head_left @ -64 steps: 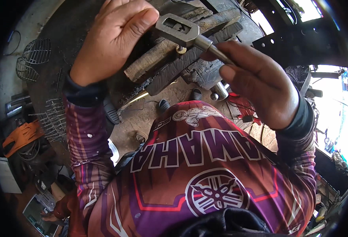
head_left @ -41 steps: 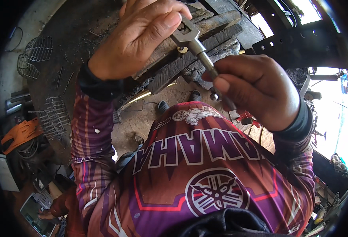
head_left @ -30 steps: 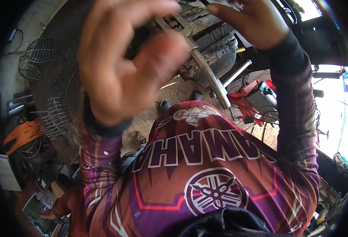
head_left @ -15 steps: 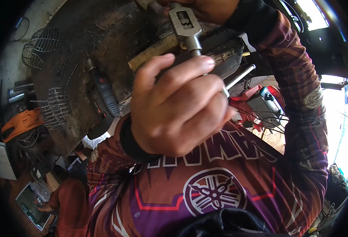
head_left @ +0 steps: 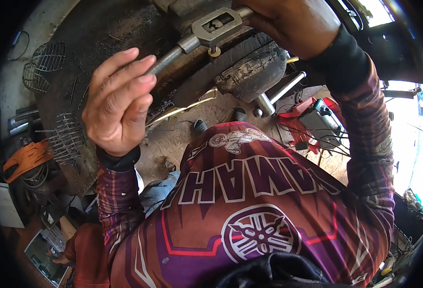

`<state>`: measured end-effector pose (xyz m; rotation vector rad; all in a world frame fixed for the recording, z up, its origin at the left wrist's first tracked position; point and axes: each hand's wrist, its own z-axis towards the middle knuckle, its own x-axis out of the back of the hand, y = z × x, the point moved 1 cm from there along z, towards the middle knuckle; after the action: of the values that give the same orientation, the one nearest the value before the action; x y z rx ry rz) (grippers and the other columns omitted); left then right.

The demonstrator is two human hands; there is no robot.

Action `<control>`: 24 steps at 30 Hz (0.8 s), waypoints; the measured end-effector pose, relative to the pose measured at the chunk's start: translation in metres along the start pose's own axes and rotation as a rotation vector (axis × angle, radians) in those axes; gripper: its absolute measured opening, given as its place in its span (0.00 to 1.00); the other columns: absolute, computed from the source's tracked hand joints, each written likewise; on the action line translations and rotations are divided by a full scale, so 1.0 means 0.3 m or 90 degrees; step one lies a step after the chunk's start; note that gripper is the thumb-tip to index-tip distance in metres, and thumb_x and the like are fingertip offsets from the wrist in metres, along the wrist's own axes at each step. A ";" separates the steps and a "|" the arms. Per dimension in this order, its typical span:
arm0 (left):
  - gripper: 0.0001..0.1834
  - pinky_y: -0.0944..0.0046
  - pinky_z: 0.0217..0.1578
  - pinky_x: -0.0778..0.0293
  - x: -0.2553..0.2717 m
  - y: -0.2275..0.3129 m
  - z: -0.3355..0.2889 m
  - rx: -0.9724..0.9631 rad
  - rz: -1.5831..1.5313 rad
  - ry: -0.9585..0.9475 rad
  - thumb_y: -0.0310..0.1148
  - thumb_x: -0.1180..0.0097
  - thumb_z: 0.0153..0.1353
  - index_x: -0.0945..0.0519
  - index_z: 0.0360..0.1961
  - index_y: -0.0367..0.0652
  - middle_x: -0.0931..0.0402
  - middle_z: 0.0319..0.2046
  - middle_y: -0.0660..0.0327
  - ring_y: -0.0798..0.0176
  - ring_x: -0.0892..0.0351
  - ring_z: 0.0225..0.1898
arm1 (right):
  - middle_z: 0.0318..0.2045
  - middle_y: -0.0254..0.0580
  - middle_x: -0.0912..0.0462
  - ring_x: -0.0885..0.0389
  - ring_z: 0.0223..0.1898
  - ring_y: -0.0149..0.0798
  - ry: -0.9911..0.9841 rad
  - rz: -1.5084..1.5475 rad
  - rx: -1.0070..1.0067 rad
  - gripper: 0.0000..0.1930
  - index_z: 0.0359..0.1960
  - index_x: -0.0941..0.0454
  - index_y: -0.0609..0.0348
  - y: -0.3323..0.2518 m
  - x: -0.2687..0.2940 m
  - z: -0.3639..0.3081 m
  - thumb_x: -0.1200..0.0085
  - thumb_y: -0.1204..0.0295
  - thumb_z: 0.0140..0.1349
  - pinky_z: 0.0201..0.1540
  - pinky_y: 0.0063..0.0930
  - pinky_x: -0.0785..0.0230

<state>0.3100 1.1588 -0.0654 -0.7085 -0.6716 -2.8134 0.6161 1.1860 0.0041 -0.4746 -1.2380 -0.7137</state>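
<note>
A metal tap wrench [head_left: 217,28] with a rectangular body slants across the upper middle of the view, above the bench's front edge. Its right handle disappears into my right hand [head_left: 293,24], whose fingers are closed around it and partly cut off by the top edge. My left hand [head_left: 117,103] is at the end of the left handle [head_left: 168,60]. Its fingers are stretched out, with the tips against or just over the handle; the exact contact is hidden. Under the wrench body a short round tip [head_left: 214,51] sticks out. Close below is a dark, worn bench vise [head_left: 252,72].
The vise's bar handle [head_left: 288,87] juts toward me. On the left of the dark bench [head_left: 125,21] lie a wire cage [head_left: 50,57] and a welded rod grid [head_left: 67,137]. An orange cloth [head_left: 29,158] hangs beyond. A red-and-grey machine [head_left: 312,120] with cables stands right. Another person's hand [head_left: 67,252] shows lower left.
The tap wrench has turned, its near handle swinging to the left. My left hand has moved left and its fingers have straightened. My right hand has come further into view.
</note>
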 end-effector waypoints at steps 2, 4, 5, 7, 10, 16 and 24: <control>0.11 0.54 0.52 0.21 0.000 -0.002 0.008 -0.011 0.018 -0.001 0.35 0.34 0.64 0.14 0.44 0.41 0.12 0.43 0.52 0.47 0.17 0.53 | 0.36 0.46 0.15 0.14 0.36 0.51 0.007 0.043 0.006 0.16 0.47 0.18 0.59 0.003 0.005 -0.015 0.36 0.63 0.61 0.41 0.44 0.22; 0.11 0.53 0.52 0.21 -0.002 0.006 0.017 -0.019 0.039 0.000 0.34 0.33 0.64 0.14 0.44 0.40 0.12 0.43 0.52 0.47 0.16 0.51 | 0.36 0.49 0.14 0.14 0.36 0.51 0.014 0.088 0.015 0.18 0.50 0.19 0.61 0.015 0.004 -0.029 0.37 0.62 0.64 0.41 0.44 0.21; 0.12 0.55 0.50 0.20 -0.015 0.021 0.027 -0.005 0.041 0.021 0.33 0.33 0.64 0.15 0.46 0.39 0.13 0.42 0.52 0.49 0.15 0.49 | 0.36 0.52 0.14 0.13 0.36 0.52 0.052 0.221 0.020 0.19 0.51 0.19 0.64 0.034 0.000 -0.034 0.39 0.61 0.67 0.40 0.44 0.21; 0.14 0.56 0.49 0.20 -0.040 0.065 0.059 0.009 0.043 0.043 0.33 0.33 0.64 0.16 0.47 0.37 0.13 0.42 0.53 0.50 0.15 0.47 | 0.35 0.55 0.15 0.13 0.36 0.53 0.089 0.353 0.025 0.20 0.52 0.19 0.67 0.061 0.005 -0.041 0.41 0.60 0.69 0.39 0.43 0.21; 0.19 0.62 0.47 0.22 -0.081 0.110 0.113 0.065 0.167 0.024 0.33 0.37 0.69 0.20 0.57 0.36 0.15 0.43 0.51 0.59 0.15 0.44 | 0.32 0.57 0.16 0.15 0.32 0.53 -0.015 0.370 -0.037 0.20 0.47 0.18 0.69 0.085 0.000 -0.045 0.44 0.59 0.72 0.36 0.42 0.23; 0.12 0.62 0.30 0.26 -0.068 0.063 0.145 0.129 0.179 -0.110 0.33 0.34 0.65 0.14 0.47 0.41 0.20 0.29 0.57 0.60 0.21 0.28 | 0.34 0.52 0.15 0.15 0.35 0.47 -0.080 0.341 -0.073 0.17 0.48 0.18 0.68 0.029 0.045 -0.067 0.46 0.63 0.73 0.41 0.37 0.23; 0.15 0.60 0.35 0.29 -0.035 -0.078 0.223 0.003 0.132 -0.229 0.39 0.37 0.65 0.13 0.49 0.45 0.25 0.27 0.61 0.59 0.27 0.31 | 0.22 0.48 0.23 0.23 0.21 0.45 -0.017 0.242 -0.228 0.16 0.43 0.18 0.66 -0.150 0.053 -0.175 0.46 0.62 0.74 0.28 0.34 0.31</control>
<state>0.3405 1.2108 -0.0269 -1.2241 -0.6147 -2.5177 0.6222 1.1154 0.0026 -0.9887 -1.0046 -0.6028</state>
